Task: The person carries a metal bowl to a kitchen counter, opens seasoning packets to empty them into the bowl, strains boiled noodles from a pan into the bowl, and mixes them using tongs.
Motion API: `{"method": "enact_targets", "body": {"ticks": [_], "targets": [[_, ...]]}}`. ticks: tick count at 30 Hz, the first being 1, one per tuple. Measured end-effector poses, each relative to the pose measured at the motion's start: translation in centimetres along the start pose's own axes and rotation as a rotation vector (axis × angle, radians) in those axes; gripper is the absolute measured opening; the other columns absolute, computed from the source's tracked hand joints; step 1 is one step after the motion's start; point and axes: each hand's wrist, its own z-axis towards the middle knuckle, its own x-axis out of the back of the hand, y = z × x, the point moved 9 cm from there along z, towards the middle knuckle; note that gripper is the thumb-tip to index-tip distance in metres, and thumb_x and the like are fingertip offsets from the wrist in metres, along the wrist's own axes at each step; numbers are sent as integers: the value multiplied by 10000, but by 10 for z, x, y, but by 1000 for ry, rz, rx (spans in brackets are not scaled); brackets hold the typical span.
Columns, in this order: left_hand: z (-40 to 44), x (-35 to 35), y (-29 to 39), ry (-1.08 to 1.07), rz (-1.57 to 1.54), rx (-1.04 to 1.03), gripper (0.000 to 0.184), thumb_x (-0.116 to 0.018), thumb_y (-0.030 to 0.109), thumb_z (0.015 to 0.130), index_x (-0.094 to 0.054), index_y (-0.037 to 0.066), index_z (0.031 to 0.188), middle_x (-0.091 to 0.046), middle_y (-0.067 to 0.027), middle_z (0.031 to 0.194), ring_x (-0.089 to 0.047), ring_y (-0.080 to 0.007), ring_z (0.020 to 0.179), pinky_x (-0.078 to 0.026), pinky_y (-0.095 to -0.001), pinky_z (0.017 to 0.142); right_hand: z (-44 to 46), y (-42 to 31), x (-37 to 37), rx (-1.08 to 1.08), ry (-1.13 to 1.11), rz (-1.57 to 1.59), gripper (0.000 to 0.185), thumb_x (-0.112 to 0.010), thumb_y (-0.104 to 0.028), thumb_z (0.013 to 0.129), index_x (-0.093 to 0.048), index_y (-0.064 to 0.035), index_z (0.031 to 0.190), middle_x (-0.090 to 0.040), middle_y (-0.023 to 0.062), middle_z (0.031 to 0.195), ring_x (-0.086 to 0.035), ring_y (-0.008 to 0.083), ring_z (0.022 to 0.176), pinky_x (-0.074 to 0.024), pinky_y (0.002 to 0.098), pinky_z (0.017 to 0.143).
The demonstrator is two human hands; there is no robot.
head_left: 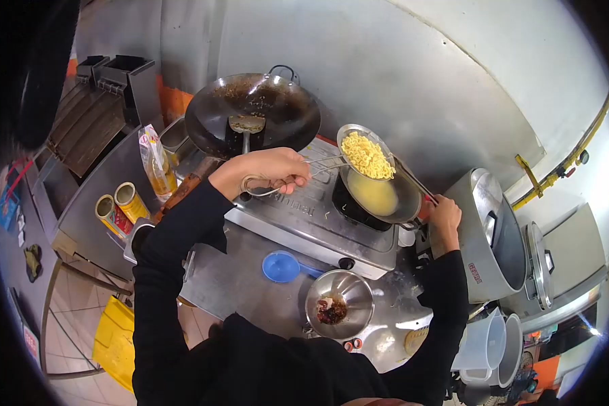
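My left hand [274,170] is closed round the wire handle of a strainer [346,132]. Yellow noodles [368,155] fill the strainer, which is tilted over the far rim of a pot [407,193]. Cloudy yellowish liquid [374,195] shows in the pot, which stands on the right burner of a gas stove [298,203]. At the pot's right side, my right hand [445,218] is closed on a pair of chopsticks [413,174] that slant up toward the strainer. The chopstick tips lie beside the noodles; whether they touch them I cannot tell.
A big wok [206,122] with a spatula [246,126] sits at the back left. In front of the stove are a blue ladle [281,266] and a steel bowl [358,291] holding dark sauce. Tins [130,201] stand at left, a large metal cooker [463,257] at right.
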Motion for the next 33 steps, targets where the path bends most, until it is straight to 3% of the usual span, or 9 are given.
{"method": "enact_targets", "body": {"ticks": [14, 17, 21, 26, 33], "targets": [[24, 8, -22, 43, 141, 5, 163, -512, 138, 779, -464, 43, 655, -496, -3, 607, -492, -54, 418, -405, -151, 376, -29, 56, 103, -175, 152, 221, 344, -567, -405, 702, -607, -133, 909, -593, 143, 750, -565, 324, 757, -429, 381, 654], [30, 0, -25, 60, 32, -21, 162, -530, 153, 724, -519, 19, 634, -517, -45, 503, -479, -65, 383, -339, -150, 308, -35, 50, 130, -113, 210, 249, 320, -575, -400, 696, -621, -156, 896, -597, 135, 725, -569, 321, 710, -432, 386, 625], [32, -18, -27, -42, 105, 22, 173, -517, 170, 779, -484, 60, 651, -513, -3, 620, -502, -58, 445, -395, -151, 375, -47, 30, 145, -44, 144, 244, 339, -578, -412, 688, -619, -137, 882, -594, 135, 706, -569, 314, 697, -433, 377, 620], [28, -33, -30, -73, 77, -3, 133, -515, 160, 773, -482, 60, 692, -503, 11, 618, -480, -51, 426, -374, -146, 370, -64, 0, 144, 74, -19, -9, 349, -600, -415, 659, -619, -149, 884, -599, 113, 684, -582, 277, 671, -435, 372, 593], [-1, -51, -26, -83, 75, -77, 117, -515, 150, 765, -449, 54, 754, -476, 22, 606, -462, -35, 425, -337, -145, 364, -95, 20, 166, -20, 85, 196, 370, -603, -418, 666, -612, -148, 918, -595, 125, 681, -580, 290, 672, -438, 369, 605]]}}
